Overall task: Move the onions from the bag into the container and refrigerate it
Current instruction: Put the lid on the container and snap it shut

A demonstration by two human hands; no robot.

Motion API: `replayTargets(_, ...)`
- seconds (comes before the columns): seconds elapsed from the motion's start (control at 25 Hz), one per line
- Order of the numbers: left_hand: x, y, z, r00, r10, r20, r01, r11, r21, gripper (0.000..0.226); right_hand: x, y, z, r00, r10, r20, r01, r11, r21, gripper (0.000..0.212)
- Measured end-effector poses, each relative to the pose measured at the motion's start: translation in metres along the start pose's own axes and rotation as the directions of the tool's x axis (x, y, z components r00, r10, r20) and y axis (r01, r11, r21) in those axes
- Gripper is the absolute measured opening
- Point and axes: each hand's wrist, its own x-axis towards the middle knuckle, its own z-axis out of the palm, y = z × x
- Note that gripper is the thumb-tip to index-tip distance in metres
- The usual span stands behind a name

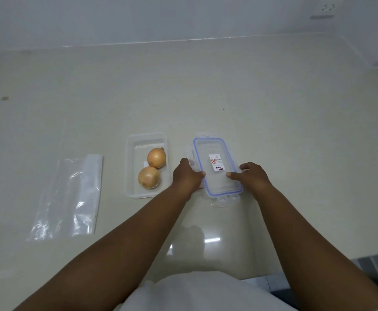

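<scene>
Onions (152, 168), two of them, sit in the open clear container (131, 167) just left of your left hand's fingers (184, 163). Your left hand (187, 175) and right hand (252, 176) clasp the blue-sealed lid (217, 166) by its long edges, thumbs on top. Empty bag (69, 198) lies flat, well left.
</scene>
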Motion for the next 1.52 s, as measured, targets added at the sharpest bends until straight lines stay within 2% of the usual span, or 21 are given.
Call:
replayTargets(0.16,-0.014,-0.006,-0.027,0.993,0.118,0.015,-0.116,0.989,-0.095,0.028,-0.020,0.003,0.015,0.996,-0.065,-0.068,0.080,0.967,0.242,0.048)
replayTargets(0.28,-0.020,-0.009,-0.064,0.993,0.112,0.023,-0.106,0.977,-0.187,0.032,-0.036,-0.012,0.024,0.994,-0.073,-0.087,0.106,0.875,0.473,0.024)
replayTargets(0.36,-0.021,-0.015,-0.094,0.995,0.102,-0.014,-0.103,0.977,-0.189,0.036,-0.046,-0.032,0.034,0.989,-0.125,-0.080,0.149,0.852,0.502,0.022)
replayTargets(0.44,-0.021,-0.021,-0.122,0.993,0.090,-0.075,-0.103,0.978,-0.181,0.039,-0.053,-0.055,0.048,0.978,-0.196,-0.075,0.209,0.865,0.457,0.033)
replayTargets(0.6,-0.011,-0.028,-0.167,0.981,0.040,-0.188,-0.069,0.987,-0.147,0.051,-0.063,-0.098,0.086,0.964,-0.267,-0.006,0.260,0.930,0.259,0.072)
replayTargets(0.72,0.002,-0.031,-0.187,0.973,0.030,-0.228,-0.036,0.999,-0.022,0.067,-0.066,-0.120,0.111,0.960,-0.280,0.022,0.277,0.956,0.092,0.086)
replayTargets(0.84,0.011,-0.036,-0.193,0.972,0.050,-0.228,-0.022,0.992,0.126,0.074,-0.065,-0.126,0.125,0.959,-0.284,0.008,0.284,0.959,0.014,0.086)
replayTargets(1.0,0.017,-0.043,-0.193,0.974,0.065,-0.216,-0.029,0.986,0.164,0.072,-0.067,-0.120,0.131,0.954,-0.299,-0.009,0.299,0.954,-0.010,0.079)
replayTargets(1.12,0.020,-0.045,-0.194,0.977,0.049,-0.207,-0.022,0.992,0.128,0.073,-0.065,-0.120,0.133,0.956,-0.294,-0.012,0.294,0.956,-0.001,0.076)
replayTargets(1.16,0.021,-0.045,-0.195,0.975,0.068,-0.213,-0.029,0.983,0.180,0.074,-0.063,-0.121,0.133,0.956,-0.292,-0.005,0.292,0.956,-0.014,0.076)
replayTargets(1.24,0.021,-0.043,-0.194,0.949,0.183,-0.257,-0.063,0.909,0.413,0.074,-0.061,-0.123,0.133,0.954,-0.300,0.004,0.299,0.947,-0.121,0.077)
replayTargets(1.32,0.020,-0.038,-0.191,0.918,0.297,-0.263,-0.087,0.798,0.596,0.064,-0.061,-0.127,0.132,0.951,-0.309,-0.015,0.295,0.919,-0.262,0.076)
replayTargets(1.36,0.019,-0.035,-0.188,0.922,0.302,-0.242,-0.085,0.768,0.635,0.054,-0.062,-0.131,0.132,0.950,-0.313,-0.020,0.292,0.904,-0.311,0.074)
replayTargets(1.48,0.021,-0.025,-0.180,0.962,0.200,-0.184,-0.043,0.781,0.623,0.017,-0.061,-0.147,0.130,0.965,-0.261,0.027,0.254,0.904,-0.343,0.056)
replayTargets(1.52,0.022,-0.022,-0.179,0.969,0.163,-0.185,-0.021,0.801,0.598,0.015,-0.059,-0.152,0.129,0.974,-0.216,0.060,0.224,0.917,-0.330,0.049)
